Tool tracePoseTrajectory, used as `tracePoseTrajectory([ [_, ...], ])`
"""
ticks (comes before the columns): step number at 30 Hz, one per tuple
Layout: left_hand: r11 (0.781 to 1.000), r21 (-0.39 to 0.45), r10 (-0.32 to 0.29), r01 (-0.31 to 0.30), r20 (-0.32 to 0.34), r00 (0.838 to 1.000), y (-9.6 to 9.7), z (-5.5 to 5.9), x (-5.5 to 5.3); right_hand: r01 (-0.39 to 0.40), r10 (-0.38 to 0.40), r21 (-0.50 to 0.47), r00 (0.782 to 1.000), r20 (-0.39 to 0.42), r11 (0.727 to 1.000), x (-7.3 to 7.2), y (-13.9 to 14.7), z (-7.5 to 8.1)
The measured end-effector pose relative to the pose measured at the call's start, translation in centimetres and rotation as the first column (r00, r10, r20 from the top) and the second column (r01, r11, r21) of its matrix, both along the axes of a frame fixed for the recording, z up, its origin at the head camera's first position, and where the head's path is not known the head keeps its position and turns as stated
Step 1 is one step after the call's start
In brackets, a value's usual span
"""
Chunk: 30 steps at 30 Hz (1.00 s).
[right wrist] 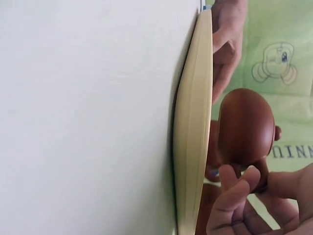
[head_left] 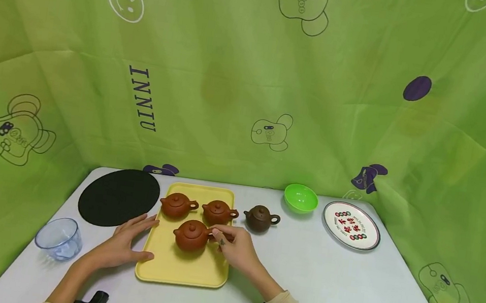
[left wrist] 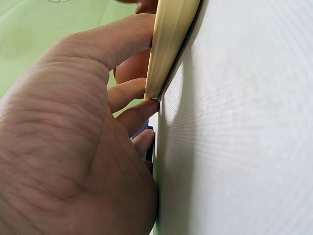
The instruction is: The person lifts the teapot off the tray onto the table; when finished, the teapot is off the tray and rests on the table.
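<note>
Left hand (head_left: 124,243) spread, thumb and fingertips against the yellow tray's (head_left: 181,272) rim, curled round nothing. Behind, on the tray: rear-left teapot (head_left: 176,207), rear-right teapot (head_left: 217,213). In front of them, the near teapot (head_left: 192,237), seemingly just above the tray; right hand (head_left: 236,250) pinches its handle. Right of the tray, dark brown teapot (head_left: 260,220). Risk, my judgement: a one-sided hold could let the spout end dip and a loose lid slide; backward drift might knock the rear pair. Near teapot: reddish-brown, rounded, smooth, soft sheen, knobbed lid on, about level.
</note>
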<state>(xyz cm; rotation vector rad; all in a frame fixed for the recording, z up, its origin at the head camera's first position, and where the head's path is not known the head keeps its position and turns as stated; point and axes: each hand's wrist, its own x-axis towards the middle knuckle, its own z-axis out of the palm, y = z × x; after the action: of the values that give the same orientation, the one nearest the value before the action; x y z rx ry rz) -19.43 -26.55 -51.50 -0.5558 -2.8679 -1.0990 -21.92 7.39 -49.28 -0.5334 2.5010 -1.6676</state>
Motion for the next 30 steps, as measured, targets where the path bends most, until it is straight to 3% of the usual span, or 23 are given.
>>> tracePoseTrajectory([
  [12, 1.0, 0.007, 0.0, 0.0, 0.001, 1.0, 0.0, 0.1, -0.1, 0.049, -0.048, -0.046, 0.999, 0.01, 0.998, 0.3, 3.8, 0.1],
  [30, 1.0, -0.007, 0.006, -0.006, -0.002, 1.0, 0.0, -0.2, -0.1, 0.169, -0.169, 0.003, 0.985, 0.035, 0.986, 1.2, 9.1, 0.4],
])
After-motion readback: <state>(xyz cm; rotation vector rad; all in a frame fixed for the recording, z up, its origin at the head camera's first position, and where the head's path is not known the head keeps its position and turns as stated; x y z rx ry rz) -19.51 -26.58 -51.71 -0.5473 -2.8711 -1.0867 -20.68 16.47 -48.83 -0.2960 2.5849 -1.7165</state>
